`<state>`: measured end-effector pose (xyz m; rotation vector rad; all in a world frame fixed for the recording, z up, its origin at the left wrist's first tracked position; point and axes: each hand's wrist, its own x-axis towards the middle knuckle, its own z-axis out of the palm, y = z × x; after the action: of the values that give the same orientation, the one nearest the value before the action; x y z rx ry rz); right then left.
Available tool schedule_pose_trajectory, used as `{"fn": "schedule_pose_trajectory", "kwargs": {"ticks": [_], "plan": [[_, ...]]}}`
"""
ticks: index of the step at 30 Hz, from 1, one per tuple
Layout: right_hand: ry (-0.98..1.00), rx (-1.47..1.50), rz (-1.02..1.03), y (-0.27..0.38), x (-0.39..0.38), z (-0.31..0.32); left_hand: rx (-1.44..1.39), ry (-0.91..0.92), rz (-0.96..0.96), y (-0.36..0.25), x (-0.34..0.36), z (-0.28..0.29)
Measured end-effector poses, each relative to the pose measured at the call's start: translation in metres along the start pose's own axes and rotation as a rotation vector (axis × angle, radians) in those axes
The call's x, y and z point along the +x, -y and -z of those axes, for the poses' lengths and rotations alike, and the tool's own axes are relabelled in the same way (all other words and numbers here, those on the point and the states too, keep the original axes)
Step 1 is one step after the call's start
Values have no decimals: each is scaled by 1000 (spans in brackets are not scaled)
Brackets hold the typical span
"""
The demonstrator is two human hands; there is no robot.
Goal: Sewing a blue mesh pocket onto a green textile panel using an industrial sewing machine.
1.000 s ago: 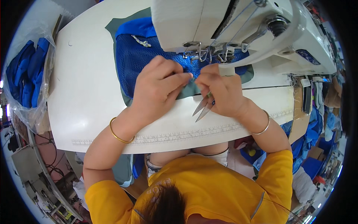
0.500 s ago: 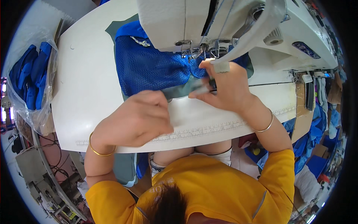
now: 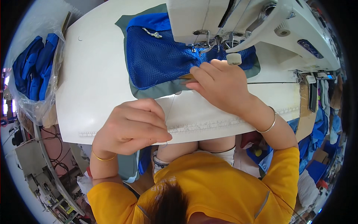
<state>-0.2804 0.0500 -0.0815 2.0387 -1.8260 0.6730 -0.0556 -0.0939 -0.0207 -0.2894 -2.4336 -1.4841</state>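
A blue mesh piece with a drawcord [image 3: 153, 33] lies on grey-green fabric [image 3: 156, 91], under the needle area of a white sewing machine [image 3: 201, 22]. My right hand [image 3: 222, 86] is closed at the near edge of the mesh, just before the presser foot [image 3: 212, 44]. Between its fingers a narrow pointed tip shows, which looks like thread snips [image 3: 191, 81]; the rest is hidden in the palm. Lower left, over the table's front edge, my left hand [image 3: 134, 127] is closed in a pinch. A fine thread [image 3: 167, 142] shows at its fingertips.
A printed ruler strip [image 3: 209, 126] runs along the front of the white table [image 3: 89, 82]. At the left hangs a clear plastic bag [image 3: 22, 48] with blue pieces [image 3: 46, 56] inside. Blue fabric [image 3: 317, 127] is heaped beyond the table's right end.
The whole view has shifted slightly. My left hand has drawn away from the fabric toward the front edge. My right hand has curled closed, and the dark tool in it is now mostly covered.
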Motion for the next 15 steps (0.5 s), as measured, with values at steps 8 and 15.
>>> {"fn": "schedule_pose_trajectory", "kwargs": {"ticks": [8,15], "plan": [[-45,23,11,-6,-3,-9,-117,86,-23,7,-7,-13],[21,168,-54,-11,-11,5,-72,558,-11,2,-16,-41]]}}
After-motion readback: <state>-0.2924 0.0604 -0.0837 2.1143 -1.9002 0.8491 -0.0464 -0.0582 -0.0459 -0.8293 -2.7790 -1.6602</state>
